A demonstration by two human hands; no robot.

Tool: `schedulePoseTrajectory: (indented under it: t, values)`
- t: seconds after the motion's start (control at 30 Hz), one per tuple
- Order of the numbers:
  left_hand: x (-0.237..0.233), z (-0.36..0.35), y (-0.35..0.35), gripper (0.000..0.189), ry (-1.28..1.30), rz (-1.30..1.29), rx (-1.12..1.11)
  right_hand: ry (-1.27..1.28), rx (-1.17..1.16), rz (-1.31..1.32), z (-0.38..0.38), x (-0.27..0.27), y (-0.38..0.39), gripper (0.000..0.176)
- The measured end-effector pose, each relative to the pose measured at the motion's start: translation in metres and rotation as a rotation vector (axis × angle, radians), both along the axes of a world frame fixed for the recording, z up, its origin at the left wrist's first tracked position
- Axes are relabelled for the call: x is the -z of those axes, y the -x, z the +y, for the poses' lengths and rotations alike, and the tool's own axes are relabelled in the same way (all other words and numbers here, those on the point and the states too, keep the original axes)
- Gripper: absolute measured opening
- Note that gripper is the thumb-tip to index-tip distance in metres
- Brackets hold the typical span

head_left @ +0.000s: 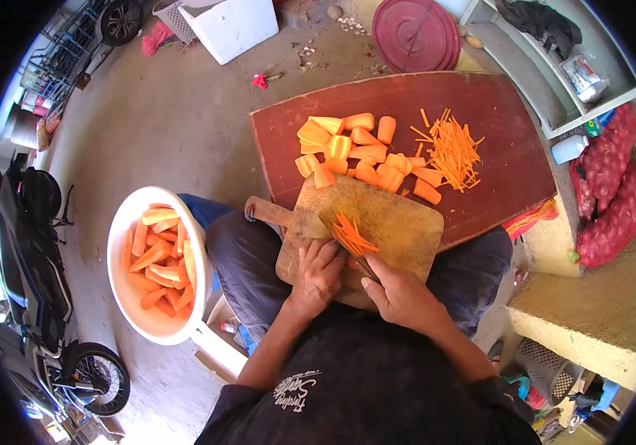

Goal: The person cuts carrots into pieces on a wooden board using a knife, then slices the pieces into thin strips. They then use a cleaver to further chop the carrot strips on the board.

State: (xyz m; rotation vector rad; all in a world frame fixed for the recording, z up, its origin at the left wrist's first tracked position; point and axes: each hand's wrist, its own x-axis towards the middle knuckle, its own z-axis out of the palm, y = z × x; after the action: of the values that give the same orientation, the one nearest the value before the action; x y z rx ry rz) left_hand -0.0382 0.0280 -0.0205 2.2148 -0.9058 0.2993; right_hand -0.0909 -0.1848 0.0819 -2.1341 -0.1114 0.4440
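Observation:
On my lap lies a wooden cutting board [399, 222] with a handle at its left. My right hand [403, 293] grips a knife [369, 271], its dark blade angled up and left across the board. Close against the blade, my left hand [316, 274] presses with curled fingers on carrot, mostly hidden beneath them. Thin carrot strips [353, 233] lie along the blade's right side. Beyond the board, peeled carrot chunks [366, 152] and a pile of carrot matchsticks [454, 152] rest on a reddish-brown wooden panel [511, 133].
A white tub [117, 293] of carrot pieces stands left of my knee. Red net sacks [614, 215] and a yellow step [592, 322] are at the right, below a grey shelf [507, 81]. A maroon lid [416, 35] and white container [233, 30] are ahead; a motorcycle [32, 252] stands far left.

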Motion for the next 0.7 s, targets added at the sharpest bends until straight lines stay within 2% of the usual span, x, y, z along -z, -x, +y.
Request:
schedulePoseTrajectory:
  t: [0.07,0.17,0.27,0.57,0.7]
  values:
    - [0.000,-0.001,0.002,0.044,-0.019,-0.004,-0.045,-0.043,-0.004,-0.092,-0.007,0.007,0.008,0.047]
    - [-0.002,-0.003,0.005,0.042,-0.026,-0.036,-0.083,-0.039,0.012,0.004,-0.012,-0.007,0.017,0.047]
    - [-0.005,-0.002,0.003,0.041,-0.030,-0.064,-0.082,-0.020,-0.017,-0.013,-0.012,-0.015,0.021,0.048]
    - [-0.010,-0.001,0.000,0.043,-0.041,-0.038,-0.059,0.005,0.005,0.046,-0.003,0.000,0.006,0.045]
    - [-0.007,-0.003,-0.001,0.043,-0.011,-0.042,-0.075,-0.063,0.058,0.027,-0.003,0.005,0.003,0.045]
